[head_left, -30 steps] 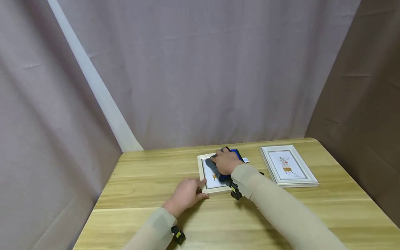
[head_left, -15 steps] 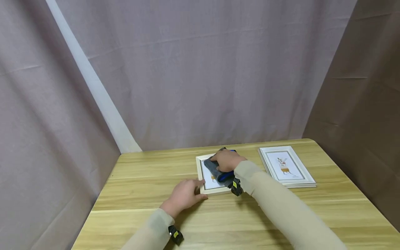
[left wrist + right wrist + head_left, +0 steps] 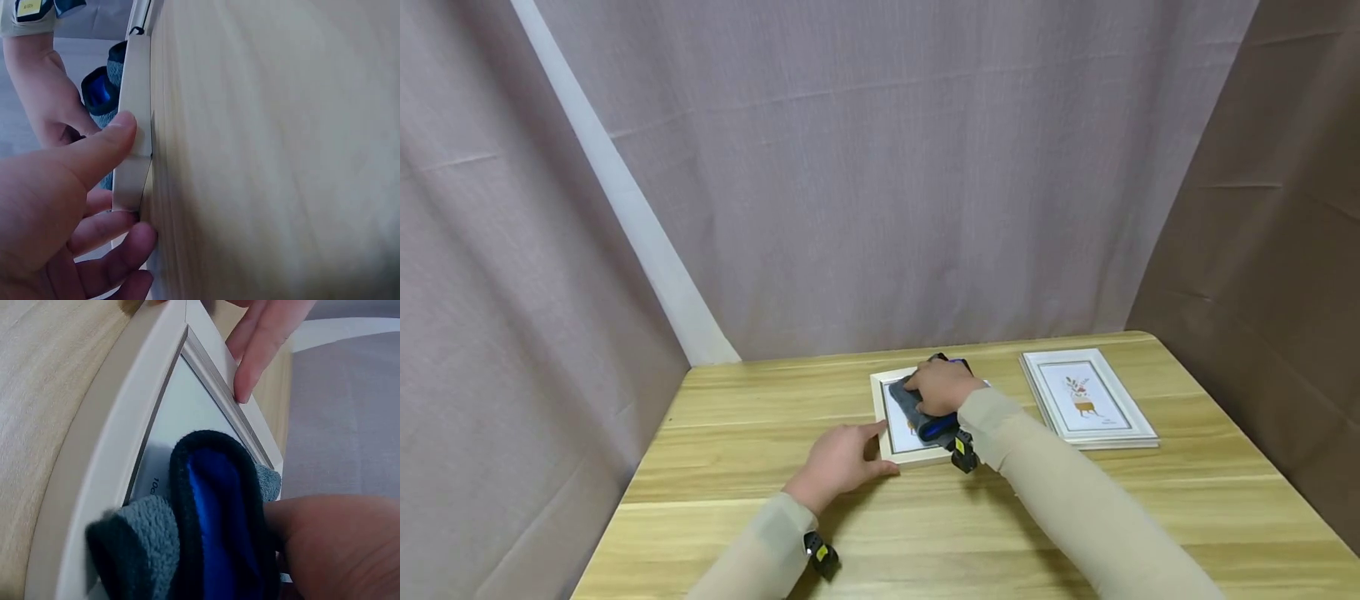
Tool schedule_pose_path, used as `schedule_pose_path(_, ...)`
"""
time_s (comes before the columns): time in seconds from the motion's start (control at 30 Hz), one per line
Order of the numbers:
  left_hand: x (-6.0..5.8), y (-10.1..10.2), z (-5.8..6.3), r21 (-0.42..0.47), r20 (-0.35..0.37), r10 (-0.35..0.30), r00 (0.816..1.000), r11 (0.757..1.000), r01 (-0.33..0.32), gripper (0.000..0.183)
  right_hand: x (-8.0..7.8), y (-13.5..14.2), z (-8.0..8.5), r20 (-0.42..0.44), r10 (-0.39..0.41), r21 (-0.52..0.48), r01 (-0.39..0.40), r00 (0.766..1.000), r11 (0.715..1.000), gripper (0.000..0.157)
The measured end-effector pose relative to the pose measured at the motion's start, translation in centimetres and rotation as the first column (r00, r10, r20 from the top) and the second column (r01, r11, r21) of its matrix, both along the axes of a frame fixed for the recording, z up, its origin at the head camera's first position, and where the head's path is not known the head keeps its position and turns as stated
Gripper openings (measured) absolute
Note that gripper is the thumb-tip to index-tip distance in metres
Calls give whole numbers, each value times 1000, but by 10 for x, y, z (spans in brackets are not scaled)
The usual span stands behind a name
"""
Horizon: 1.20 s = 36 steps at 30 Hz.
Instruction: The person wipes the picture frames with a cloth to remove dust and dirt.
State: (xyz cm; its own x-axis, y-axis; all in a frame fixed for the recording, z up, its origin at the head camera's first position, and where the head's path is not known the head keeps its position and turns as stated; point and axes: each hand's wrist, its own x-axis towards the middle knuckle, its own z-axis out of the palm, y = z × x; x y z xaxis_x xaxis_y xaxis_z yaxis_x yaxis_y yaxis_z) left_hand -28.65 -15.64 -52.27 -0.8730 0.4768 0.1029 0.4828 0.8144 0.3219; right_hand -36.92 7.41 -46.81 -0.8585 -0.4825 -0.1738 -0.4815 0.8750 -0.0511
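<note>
A cream picture frame (image 3: 880,408) lies flat on the wooden table, its print partly covered by a folded grey-and-blue cloth (image 3: 907,400). My right hand (image 3: 946,386) holds this cloth against the glass, fingers bent over it. At the frame's near left corner, my left hand (image 3: 841,461) grips the border, thumb on the near side and index finger on the left side. In the left wrist view the thumb presses the outer side of the frame (image 3: 134,94). In the right wrist view the cloth's blue inner fold (image 3: 219,519) shows, and the right fingertips are hidden.
To the right, a small stack of white picture frames (image 3: 1036,385) lies flat, the top one showing a potted plant print. A grey-mauve curtain (image 3: 880,183) hangs behind the table (image 3: 760,417). A brown curtain (image 3: 1240,275) stands at the right.
The cloth and my right hand have shifted slightly over the glass. My left index finger has moved outward from the frame's top to its left edge. The frame stays about where it was.
</note>
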Motion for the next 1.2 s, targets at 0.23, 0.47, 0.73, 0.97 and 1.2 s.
schedule_pose_path(0.23,-6,0,0,-52,-33,28,999,998,-29,84,2,2,2,11,-5,-3,5,1000,1000,47)
schedule_pose_path(0.47,-5,2,-2,-60,-17,27,999,998,-28,84,8,6,-1,10,-5,-13,5,1000,1000,44)
schedule_pose_path(0.73,-4,3,-2,-32,-31,22,999,999,-23,81,15,7,-2,22,17,-18,-17,1000,1000,43)
schedule_pose_path(0.97,-5,3,1,-39,-45,-1,999,999,-1,77,22,11,-2,10,35,-18,-35,999,999,42)
schedule_pose_path(1.2,-5,4,2,-63,-64,-10,998,998,6,77,35,10,1,9,82,-57,-81,997,995,39)
